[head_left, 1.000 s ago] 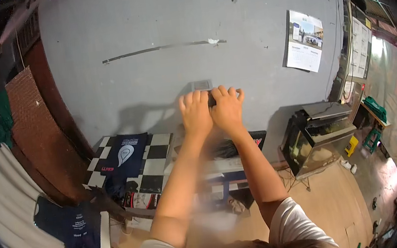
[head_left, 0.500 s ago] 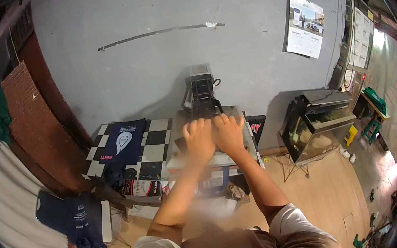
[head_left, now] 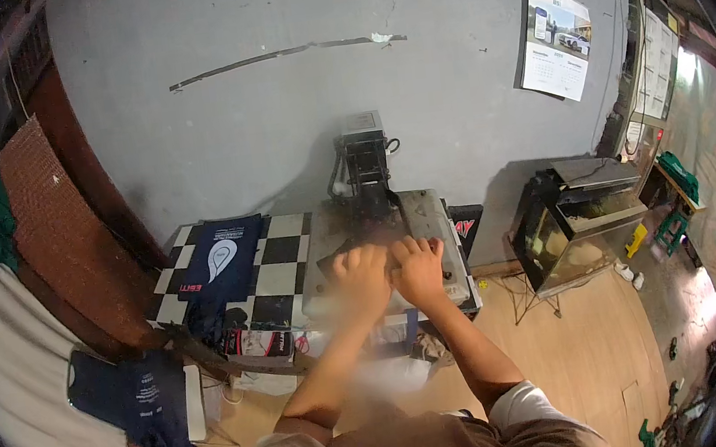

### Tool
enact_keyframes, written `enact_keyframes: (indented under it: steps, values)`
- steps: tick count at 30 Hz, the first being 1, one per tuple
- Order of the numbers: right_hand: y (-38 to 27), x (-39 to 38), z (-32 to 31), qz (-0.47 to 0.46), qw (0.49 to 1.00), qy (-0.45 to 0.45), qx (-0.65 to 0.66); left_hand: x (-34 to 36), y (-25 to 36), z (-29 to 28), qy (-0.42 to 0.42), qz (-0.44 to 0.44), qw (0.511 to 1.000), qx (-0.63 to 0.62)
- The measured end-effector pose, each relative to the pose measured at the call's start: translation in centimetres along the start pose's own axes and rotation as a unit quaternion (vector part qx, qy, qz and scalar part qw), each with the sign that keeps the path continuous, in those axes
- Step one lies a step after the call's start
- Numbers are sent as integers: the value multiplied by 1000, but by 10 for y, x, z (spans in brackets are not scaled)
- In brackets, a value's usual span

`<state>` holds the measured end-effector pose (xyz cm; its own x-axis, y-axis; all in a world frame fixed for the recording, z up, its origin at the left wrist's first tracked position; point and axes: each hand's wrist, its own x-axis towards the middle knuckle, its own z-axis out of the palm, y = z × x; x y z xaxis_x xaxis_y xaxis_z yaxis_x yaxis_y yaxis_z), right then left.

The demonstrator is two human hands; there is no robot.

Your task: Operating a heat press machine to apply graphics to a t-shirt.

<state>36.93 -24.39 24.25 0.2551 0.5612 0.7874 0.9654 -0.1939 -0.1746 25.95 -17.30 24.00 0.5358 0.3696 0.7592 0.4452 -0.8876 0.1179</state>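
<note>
At your far left, pale cloth hangs beside a brown woven panel, with a dark navy garment draped low in front of it. Further right begins the checkered bench, where a navy shirt with a white pin-shaped print lies face up, spread near the left edge and well apart from your hands.

Next comes the flat press, on the right part of the bench against the grey wall, its black arm standing behind it. The broad top looks level, so the lowering appears done. Whatever may lie beneath is hidden, so you can't judge the result from here.

Your left hand and right hand are close together over the near half of the press, knuckles up and fingers curled. They hide what they bear on; I cannot tell whether they're clamped on a handle. Letting go of the press and opening it both look not yet done, and how much more is left doesn't show.

To your right, a dark panel with red-and-white lettering sits just beside the press, and a glass tank stands apart beyond it.
</note>
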Motion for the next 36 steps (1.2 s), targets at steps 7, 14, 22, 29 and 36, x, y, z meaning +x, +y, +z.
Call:
enact_keyframes:
  steps: [7, 14, 22, 29, 36]
  values:
    - [0, 3, -4, 24, 995, -93, -14, 5, -1, -7, -2, 6, 1000, -15]
    - [4, -8, 7, 5, 998, -57, 29, -6, -2, 1, -5, 16, 1000, -18]
    - [3, -11, 9, 8, 998, -46, 42, -10, -5, 8, 1, 31, 1000, -3]
    - [12, -34, 21, 5, 995, -96, 16, -28, -7, 26, -60, 14, 998, 2]
    - [13, -35, 20, -2, 992, -122, -20, -34, -8, 30, -70, 14, 997, 10]
